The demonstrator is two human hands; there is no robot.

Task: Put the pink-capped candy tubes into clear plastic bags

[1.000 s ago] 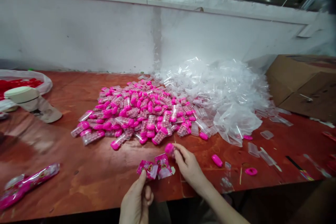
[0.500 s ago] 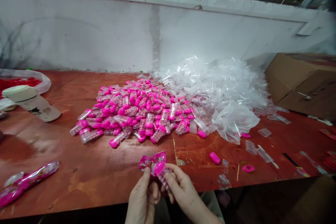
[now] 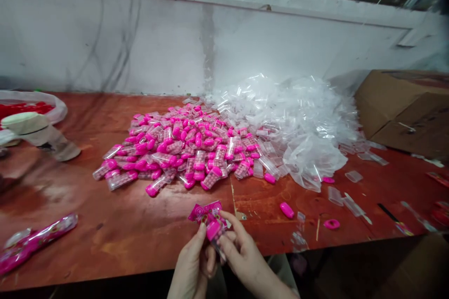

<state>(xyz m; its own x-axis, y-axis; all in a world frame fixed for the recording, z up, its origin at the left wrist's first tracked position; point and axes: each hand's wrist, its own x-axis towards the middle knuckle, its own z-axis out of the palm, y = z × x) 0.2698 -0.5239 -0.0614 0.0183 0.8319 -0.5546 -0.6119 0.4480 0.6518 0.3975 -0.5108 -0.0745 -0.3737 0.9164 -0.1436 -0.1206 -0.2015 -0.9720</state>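
Note:
Near the table's front edge, my left hand (image 3: 195,258) is closed on a pink printed wrapper (image 3: 205,212). My right hand (image 3: 242,253) pinches a small clear container with a pink cap (image 3: 213,230), filled with pink beads, against the wrapper. The lower part of the container is partly hidden by my fingers. Beyond both hands lies a large heap of similar pink-capped containers (image 3: 182,145). A loose pink cap (image 3: 286,210) rests to the right of my right hand.
Clear plastic pieces and bags (image 3: 298,112) are piled at the back right beside a cardboard box (image 3: 403,112). A pink packet (image 3: 42,243) and a pale cup (image 3: 45,135) lie at the left. Small scraps and a cutter-like tool (image 3: 357,208) lie at the right.
The pink-capped container has moved slightly down and now overlaps the wrapper more closely. The wrapper has turned a little and shifted right. Shadows on the wall at the left have changed.

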